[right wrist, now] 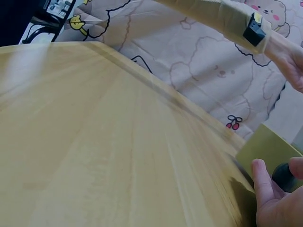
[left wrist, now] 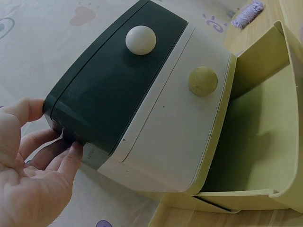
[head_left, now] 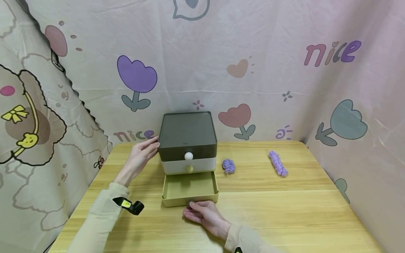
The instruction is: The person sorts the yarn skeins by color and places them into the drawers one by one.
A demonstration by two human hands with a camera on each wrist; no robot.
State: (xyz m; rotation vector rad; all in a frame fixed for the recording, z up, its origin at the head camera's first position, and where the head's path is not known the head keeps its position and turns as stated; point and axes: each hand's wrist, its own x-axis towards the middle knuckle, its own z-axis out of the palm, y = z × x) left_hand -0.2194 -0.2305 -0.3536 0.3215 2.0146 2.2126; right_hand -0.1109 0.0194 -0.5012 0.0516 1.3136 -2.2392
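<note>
A small desktop drawer unit (head_left: 188,130) stands on the table, with a dark green top, a white middle and a yellow-green bottom drawer (head_left: 190,202). That bottom drawer is pulled out, and its visible floor is bare. My left hand (head_left: 142,154) rests its fingertips against the unit's left side, by the upper front corner; the left wrist view shows them touching the dark green tier (left wrist: 113,80). At the front, my right hand (head_left: 207,216) pinches the bottom drawer's dark knob (right wrist: 284,177) between thumb and fingers. The white knob (head_left: 188,156) and the yellow-green knob (head_left: 189,169) above are untouched.
Right of the unit lies a small purple yarn ball (head_left: 228,166). Farther right is a longer purple bundle of yarn (head_left: 277,163). A printed cloth (head_left: 196,45) hangs behind the wooden table (head_left: 269,218) and along its sides.
</note>
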